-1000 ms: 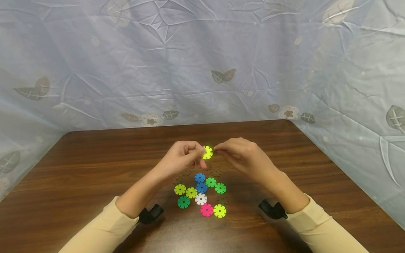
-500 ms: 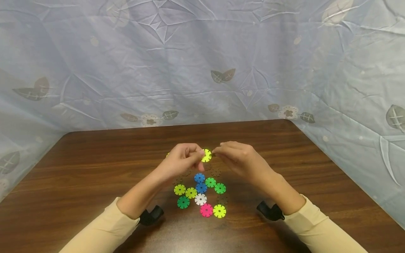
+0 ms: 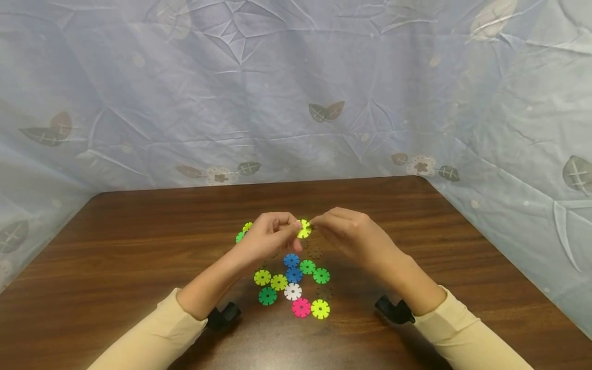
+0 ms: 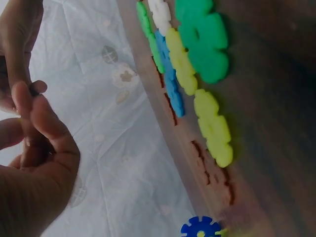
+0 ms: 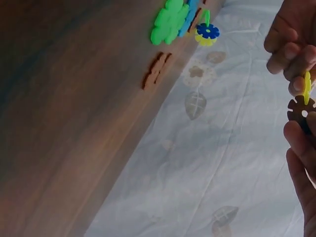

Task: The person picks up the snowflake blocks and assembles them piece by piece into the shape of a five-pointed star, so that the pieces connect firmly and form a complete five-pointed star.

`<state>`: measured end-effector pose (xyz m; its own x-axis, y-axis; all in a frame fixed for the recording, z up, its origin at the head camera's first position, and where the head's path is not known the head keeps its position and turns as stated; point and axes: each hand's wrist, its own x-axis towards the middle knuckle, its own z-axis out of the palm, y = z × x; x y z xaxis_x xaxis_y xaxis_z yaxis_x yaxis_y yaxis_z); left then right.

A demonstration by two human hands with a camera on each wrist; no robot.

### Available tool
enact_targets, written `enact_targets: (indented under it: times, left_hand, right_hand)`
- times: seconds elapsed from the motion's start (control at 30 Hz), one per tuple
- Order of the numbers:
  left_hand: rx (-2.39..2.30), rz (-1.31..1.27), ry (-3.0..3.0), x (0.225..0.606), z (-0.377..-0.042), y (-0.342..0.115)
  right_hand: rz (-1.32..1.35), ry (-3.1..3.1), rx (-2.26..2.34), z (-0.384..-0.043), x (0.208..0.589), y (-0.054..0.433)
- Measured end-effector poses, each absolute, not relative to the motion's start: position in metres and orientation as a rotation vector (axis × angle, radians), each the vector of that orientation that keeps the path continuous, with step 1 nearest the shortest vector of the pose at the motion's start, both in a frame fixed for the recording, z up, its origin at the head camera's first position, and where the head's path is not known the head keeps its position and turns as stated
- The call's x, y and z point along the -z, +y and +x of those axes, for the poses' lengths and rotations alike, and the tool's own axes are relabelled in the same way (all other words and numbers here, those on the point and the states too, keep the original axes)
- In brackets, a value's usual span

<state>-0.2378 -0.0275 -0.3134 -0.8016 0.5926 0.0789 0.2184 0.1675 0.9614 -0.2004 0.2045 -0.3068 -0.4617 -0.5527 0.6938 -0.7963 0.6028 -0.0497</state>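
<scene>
Above the middle of the table, my left hand (image 3: 273,232) pinches a yellow notched disc (image 3: 304,229) by its left side. Facing it, my right hand (image 3: 353,231) pinches a brown notched disc (image 5: 298,109) between thumb and fingers. In the right wrist view the yellow disc stands edge-on and meets the brown one's rim, roughly crosswise to it. The left wrist view shows the fingertips of both hands close together, with the discs mostly hidden behind them.
Flat on the dark wooden table (image 3: 139,257) lie loose notched discs: blue (image 3: 293,274), white (image 3: 293,292), pink (image 3: 301,308), green (image 3: 321,276) and several others. Brown ones (image 3: 325,292) blend into the wood. A joined yellow, blue and green cluster (image 5: 207,32) sits behind my left hand.
Both hands have dropped slightly, and the right has shifted left, bringing the discs together. More of the joined cluster now shows behind the left hand. The discs on the table have stayed put.
</scene>
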Motion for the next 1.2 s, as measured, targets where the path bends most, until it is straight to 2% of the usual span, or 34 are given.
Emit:
enact_targets:
  times: [0.43,0.7,0.97,1.2]
  left_hand:
    - [-1.679,0.811,2.236,0.312,-0.24,-0.029]
    - [-1.742,0.739,2.282,0.311,-0.248,-0.033]
    - [-1.775,0.702,2.241,0.311,-0.248,-0.034]
    - [-1.741,0.71,2.246,0.313,-0.248,-0.034]
  right_hand:
    - [1.087,-2.234,-0.556,-0.2,0.298,0.209]
    - [0.819,-2.783,-0.773,-0.211,0.303,0.218]
    - [0.854,-3.195,-0.684,-0.216,0.318,0.211]
    - [0.905,-3.282,-0.667,-0.213,0.322,0.204]
